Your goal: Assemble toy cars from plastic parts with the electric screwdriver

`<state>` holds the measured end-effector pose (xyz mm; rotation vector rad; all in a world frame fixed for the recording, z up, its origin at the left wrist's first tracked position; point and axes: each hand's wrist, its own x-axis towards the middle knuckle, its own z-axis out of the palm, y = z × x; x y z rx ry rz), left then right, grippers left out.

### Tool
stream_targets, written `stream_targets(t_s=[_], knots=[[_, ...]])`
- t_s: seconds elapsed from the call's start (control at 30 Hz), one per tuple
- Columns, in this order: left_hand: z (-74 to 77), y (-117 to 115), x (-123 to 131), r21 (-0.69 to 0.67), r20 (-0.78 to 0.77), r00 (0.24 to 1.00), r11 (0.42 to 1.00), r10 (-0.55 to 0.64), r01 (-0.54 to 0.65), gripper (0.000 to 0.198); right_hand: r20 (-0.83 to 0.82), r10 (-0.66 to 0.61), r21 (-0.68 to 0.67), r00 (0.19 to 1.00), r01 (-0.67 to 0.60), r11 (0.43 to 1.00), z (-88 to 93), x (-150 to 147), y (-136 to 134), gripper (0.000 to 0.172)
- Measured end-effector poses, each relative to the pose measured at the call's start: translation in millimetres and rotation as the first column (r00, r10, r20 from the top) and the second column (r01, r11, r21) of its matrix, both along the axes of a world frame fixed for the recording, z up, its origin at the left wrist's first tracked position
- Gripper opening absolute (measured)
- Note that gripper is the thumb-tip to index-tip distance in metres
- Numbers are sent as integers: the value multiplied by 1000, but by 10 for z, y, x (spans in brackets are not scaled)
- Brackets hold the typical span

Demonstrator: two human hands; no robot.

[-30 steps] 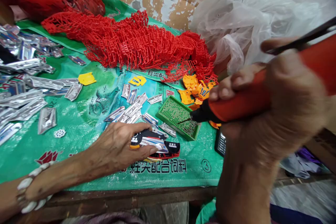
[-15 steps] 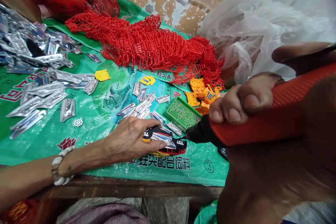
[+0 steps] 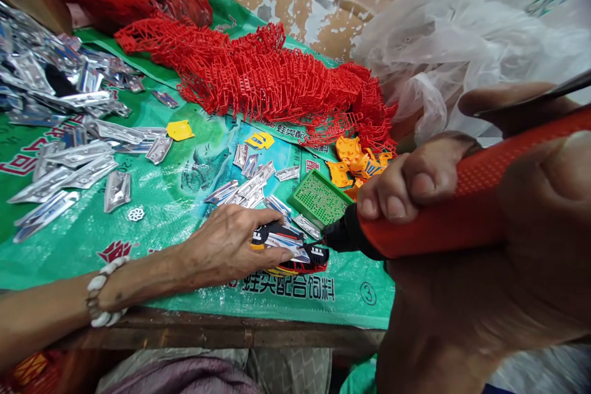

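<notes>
My left hand [image 3: 235, 237] is closed on a toy car body [image 3: 317, 254], pressing it against the green sheet. The body is black on top with silver panels, and red and yellow along its lower side. My right hand [image 3: 471, 301] wraps round a red electric screwdriver [image 3: 429, 234]. Its black nose points left and its thin bit meets the car body near the right end; the exact contact point is too small to make out. Just behind the car stands a green tray [image 3: 302, 212] of tiny metal pieces, perhaps screws. Several silver panels [image 3: 252, 191] lie beyond my left fingers.
A long heap of red plastic frames [image 3: 277, 80] spans the back. Silver parts [image 3: 83, 163] pile up at left, orange parts [image 3: 348, 154] behind the tray. Yellow pieces [image 3: 180, 130] and a small white wheel [image 3: 135, 214] lie between. Clear plastic bags [image 3: 429, 43] bulge at back right.
The screwdriver and my right hand have shifted slightly left, with the bit now against the car body. My left hand stays on the car.
</notes>
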<state>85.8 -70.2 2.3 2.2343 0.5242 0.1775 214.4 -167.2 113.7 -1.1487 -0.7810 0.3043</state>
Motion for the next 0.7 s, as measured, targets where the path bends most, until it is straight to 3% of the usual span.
stream_targets(t_s=[0.17,0.3,0.57,0.7], knots=[[8,7,0,1,10,1000,1000,-17,17,45,-33,5,-19,999,-6,1000,-5,10,7,32],[91,19,8,1,-56,998,999,-39,39,50,-5,64,-24,998,-64,998,-4,-5,-36,18],[118,1,10,70,-69,996,996,-56,61,52,-27,-36,-85,999,34,996,34,-68,26,20],[113,-12,14,82,-94,994,995,-51,59,51,-13,105,-92,994,-106,990,-22,20,-55,24]])
